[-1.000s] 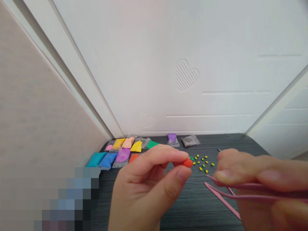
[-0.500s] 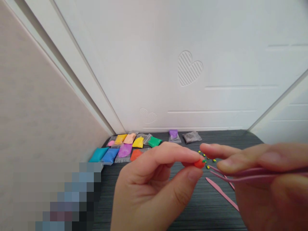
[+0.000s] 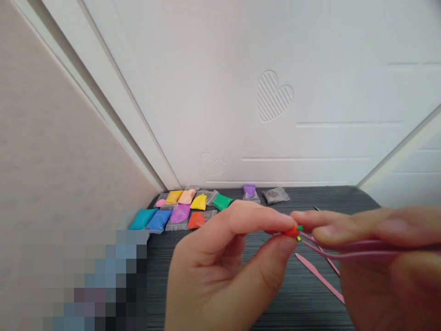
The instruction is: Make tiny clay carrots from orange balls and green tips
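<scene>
My left hand (image 3: 230, 257) pinches a small orange-red clay piece (image 3: 292, 231) between thumb and index finger. A bit of green clay (image 3: 300, 228) shows at its right end. My right hand (image 3: 382, 225) is closed around pink tweezers (image 3: 361, 255), whose tips are apart and point left, close beside the clay piece. Its index fingertip lies near or against my left index fingertip; I cannot tell if they touch. A tiny yellow-and-green piece (image 3: 298, 238) shows just behind the tweezer tips. The other tiny pieces are hidden behind my hands.
Bags of coloured clay, among them a blue bag (image 3: 159, 220) and a green bag (image 3: 222, 201), lie at the back left of the dark table (image 3: 193, 294). A purple bag (image 3: 249, 191) and a grey bag (image 3: 276, 195) lie farther right. A pink modelling knife (image 3: 319, 276) lies below my right hand.
My left hand has moved right with the clay piece, up to the tweezers and my right fingertips. The green bit now shows at the piece's right end. The view has shifted slightly.
</scene>
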`<state>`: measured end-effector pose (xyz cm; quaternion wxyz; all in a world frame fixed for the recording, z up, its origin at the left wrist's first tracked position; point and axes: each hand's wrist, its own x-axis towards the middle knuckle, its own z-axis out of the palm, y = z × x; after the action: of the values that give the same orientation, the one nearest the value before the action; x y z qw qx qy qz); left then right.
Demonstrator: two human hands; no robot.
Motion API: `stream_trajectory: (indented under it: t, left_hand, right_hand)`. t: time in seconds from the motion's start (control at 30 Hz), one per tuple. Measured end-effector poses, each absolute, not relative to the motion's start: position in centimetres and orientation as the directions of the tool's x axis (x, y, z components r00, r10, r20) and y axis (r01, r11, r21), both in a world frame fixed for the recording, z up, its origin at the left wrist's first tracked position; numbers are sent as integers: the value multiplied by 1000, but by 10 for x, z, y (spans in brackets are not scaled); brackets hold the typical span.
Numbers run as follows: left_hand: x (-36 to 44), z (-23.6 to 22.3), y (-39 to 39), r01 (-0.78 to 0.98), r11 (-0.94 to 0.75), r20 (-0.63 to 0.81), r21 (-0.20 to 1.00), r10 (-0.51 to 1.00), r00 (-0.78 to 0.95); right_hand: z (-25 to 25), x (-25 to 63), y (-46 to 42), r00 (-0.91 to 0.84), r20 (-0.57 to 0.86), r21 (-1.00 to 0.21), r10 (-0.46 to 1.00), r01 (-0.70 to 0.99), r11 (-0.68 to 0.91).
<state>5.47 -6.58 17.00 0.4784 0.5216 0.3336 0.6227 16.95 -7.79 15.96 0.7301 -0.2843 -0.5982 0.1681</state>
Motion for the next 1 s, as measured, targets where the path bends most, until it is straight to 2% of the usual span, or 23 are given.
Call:
stream_trajectory:
  t: [0.6, 0.83, 1.0]
  left_hand:
    - [54, 168, -67, -109, -466, 465, 878, 885, -37]
    - [53, 168, -67, -83, -466, 464, 881, 885, -35]
    - [54, 169, -69, -148, -416, 416, 897, 909, -34]
  right_hand:
    - [157, 166, -80, 314, 738, -658, 597, 140, 740]
    - [155, 168, -82, 315, 742, -653, 592, 143, 743]
    - [155, 171, -77, 248, 750, -653, 613, 133, 746]
